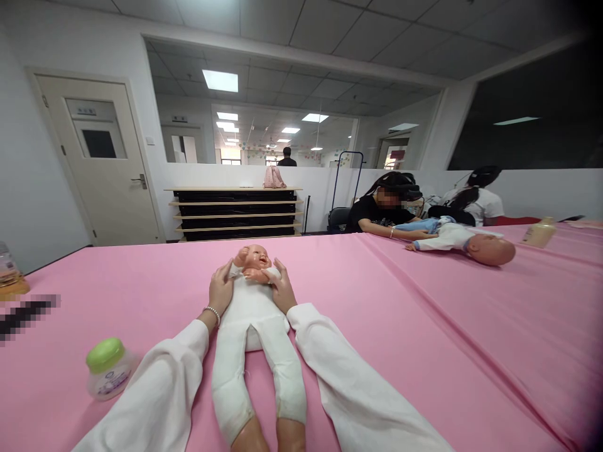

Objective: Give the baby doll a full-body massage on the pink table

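A baby doll [254, 301] in a white top and white leggings lies on its back on the pink-covered table [367, 326], head away from me. My left hand [221, 290] is closed about the doll's side and upper arm on the left. On the opposite side, my right hand [283, 287] grips the doll near its other upper arm, thumb and fingers against the body. Both doll arms are bent up near its face. Parts of my fingers are hidden behind the doll.
A jar with a green lid [107, 369] stands beside my left sleeve. At the far left are a bottle of amber liquid [10, 276] and a dark blurred item [26, 314]. Across the table a person [377, 210] handles another doll [471, 245], near a beige bottle [539, 232].
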`<state>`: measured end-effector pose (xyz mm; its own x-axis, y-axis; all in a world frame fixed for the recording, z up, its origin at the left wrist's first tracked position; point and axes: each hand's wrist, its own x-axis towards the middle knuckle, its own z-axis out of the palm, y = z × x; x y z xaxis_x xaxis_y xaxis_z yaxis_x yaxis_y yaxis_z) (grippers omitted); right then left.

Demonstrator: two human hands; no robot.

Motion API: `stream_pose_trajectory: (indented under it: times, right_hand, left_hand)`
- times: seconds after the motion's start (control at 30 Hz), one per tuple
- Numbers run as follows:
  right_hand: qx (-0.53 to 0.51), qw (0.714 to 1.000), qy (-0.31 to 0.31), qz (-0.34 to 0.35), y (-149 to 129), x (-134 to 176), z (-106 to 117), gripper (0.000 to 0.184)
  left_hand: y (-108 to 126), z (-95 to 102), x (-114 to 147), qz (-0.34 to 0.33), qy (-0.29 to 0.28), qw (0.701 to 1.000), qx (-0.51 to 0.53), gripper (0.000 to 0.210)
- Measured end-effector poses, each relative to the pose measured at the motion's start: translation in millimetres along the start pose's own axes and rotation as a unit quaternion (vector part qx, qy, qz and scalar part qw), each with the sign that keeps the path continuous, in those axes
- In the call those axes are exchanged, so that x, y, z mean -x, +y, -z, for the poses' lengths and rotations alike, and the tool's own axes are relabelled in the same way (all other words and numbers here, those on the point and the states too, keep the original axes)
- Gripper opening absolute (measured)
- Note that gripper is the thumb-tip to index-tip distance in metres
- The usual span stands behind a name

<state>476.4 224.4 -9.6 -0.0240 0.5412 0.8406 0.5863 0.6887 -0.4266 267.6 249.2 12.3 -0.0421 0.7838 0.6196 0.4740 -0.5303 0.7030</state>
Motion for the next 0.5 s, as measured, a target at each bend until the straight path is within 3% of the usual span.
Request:
stream_pose_trajectory:
  times: [0.1,0.3,0.4,0.5]
  right_hand:
    - [0.022,0.995,-0.069,0.069,-10,-5,4,0.039]
    - [0.020,0.995,-0.071,0.072,-10,-5,3,0.040]
    - [0.001,1.000,-0.005,0.000,1,-1,-5,0.042]
    - [-0.036,0.984,0.142,-0.106,19,1,-10,0.045]
  left_hand:
    - [8,-1.9,1,-0.058,-0.048,0.993,-0.093,0.058]
    - [17,0.2,3,-0.109,-0.084,0.980,-0.142,0.058]
    - [10,-1.2,3,-0.077,-0.040,0.992,-0.093,0.055]
    - [-8,-1.7,7,0.012,0.045,0.999,-0.024,0.049]
